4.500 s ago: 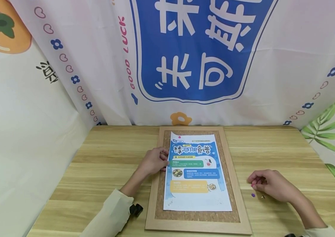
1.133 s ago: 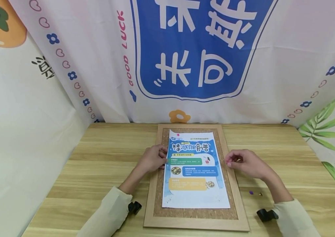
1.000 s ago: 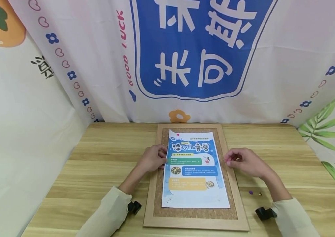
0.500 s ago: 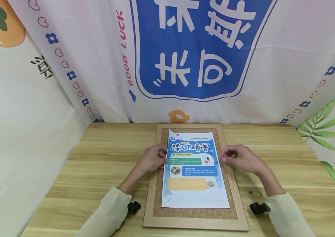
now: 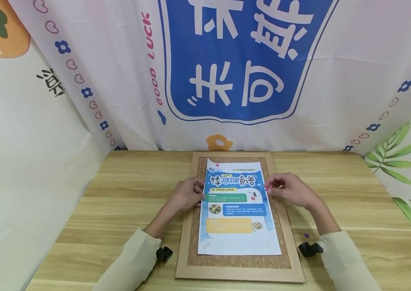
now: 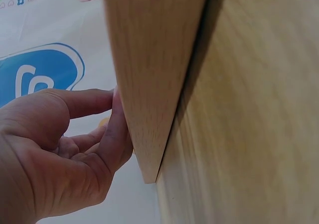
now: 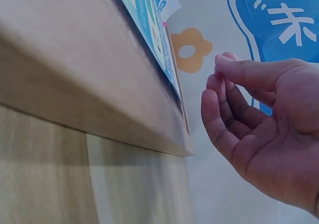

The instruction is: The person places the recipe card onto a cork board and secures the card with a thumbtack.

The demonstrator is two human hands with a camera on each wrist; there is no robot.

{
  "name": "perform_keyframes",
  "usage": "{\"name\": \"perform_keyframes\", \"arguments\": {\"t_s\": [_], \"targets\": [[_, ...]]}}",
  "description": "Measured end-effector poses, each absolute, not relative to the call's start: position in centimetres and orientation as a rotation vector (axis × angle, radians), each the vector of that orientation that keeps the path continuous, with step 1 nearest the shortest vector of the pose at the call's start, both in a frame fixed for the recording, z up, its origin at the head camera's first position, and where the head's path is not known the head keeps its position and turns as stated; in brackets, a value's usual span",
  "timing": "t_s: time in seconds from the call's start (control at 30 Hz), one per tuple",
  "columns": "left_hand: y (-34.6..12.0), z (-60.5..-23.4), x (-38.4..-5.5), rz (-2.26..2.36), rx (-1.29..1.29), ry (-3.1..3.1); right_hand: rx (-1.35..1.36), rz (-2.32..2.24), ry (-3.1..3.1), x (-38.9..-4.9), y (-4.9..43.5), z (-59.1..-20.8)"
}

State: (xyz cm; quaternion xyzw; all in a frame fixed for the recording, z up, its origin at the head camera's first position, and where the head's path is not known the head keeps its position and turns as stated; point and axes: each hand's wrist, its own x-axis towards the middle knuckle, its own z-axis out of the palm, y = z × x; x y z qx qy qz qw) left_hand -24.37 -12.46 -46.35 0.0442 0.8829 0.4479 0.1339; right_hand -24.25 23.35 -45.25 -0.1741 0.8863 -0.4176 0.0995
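Note:
A printed poster [image 5: 239, 244] lies on the framed cork board [image 5: 241, 275], its top left corner curling up. A small pink pin head [image 5: 217, 165] shows near that corner. At the poster's left edge my left hand [image 5: 187, 195] pinches the paper between thumb and fingers; the frame partly hides the fingertips in the left wrist view. My right hand [image 5: 290, 190] is over the board's right side, by the poster's upper right edge. Between its thumb and index finger it pinches a pink thumbtack [image 5: 266, 188], mostly covered by the fingertips. In the right wrist view the hand [image 7: 269, 119] appears raised above the board.
A purple thumbtack [image 5: 306, 235] lies on the wooden table [image 5: 125, 182], right of the board and close to the right wrist's black camera [image 5: 310, 249]. Another black camera [image 5: 164, 254] is on the left wrist. A printed curtain [image 5: 129, 81] hangs behind the table.
My right hand has moved from the table, beside the loose tacks, leftward and up over the board with the pink thumbtack. My left hand stays at the poster's left edge.

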Motion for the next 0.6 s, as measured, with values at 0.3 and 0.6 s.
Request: {"name": "perform_keyframes", "arguments": {"t_s": [0.3, 0.6], "targets": [[-12.51, -46.32, -24.36, 1.291, 0.116, 2.56, -0.504, -1.239, 2.616, -24.47, 23.09, -45.43], [-12.49, -46.38, -24.35, 1.298, 0.131, 2.563, -0.49, -1.233, 2.628, -24.93, 22.39, -45.22]]}}
